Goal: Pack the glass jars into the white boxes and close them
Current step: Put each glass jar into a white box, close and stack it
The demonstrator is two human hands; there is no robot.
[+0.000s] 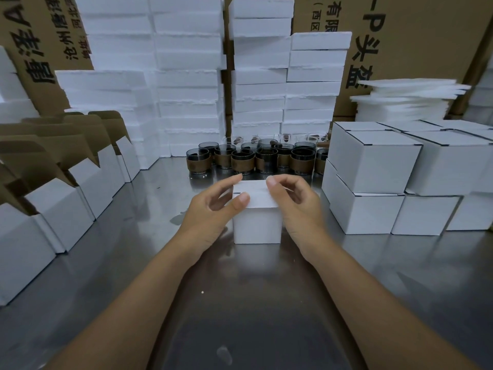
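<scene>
A small white box (257,225) stands on the steel table (240,303) in the middle, its lid flap down. My left hand (210,209) is at the box's left top edge, thumb on the lid and fingers curved over the far corner. My right hand (296,206) is at the right top edge, with its fingers curled over the lid. Behind the box stand several dark glass jars (242,161) with brown bands, in rows. What is inside the box is hidden.
Open white boxes with brown insides (61,198) line the left side. Closed white boxes (373,166) are stacked at the right. White foam blocks (186,84) and brown cartons (416,36) rise at the back. Thin foam sheets (405,100) lie at the back right.
</scene>
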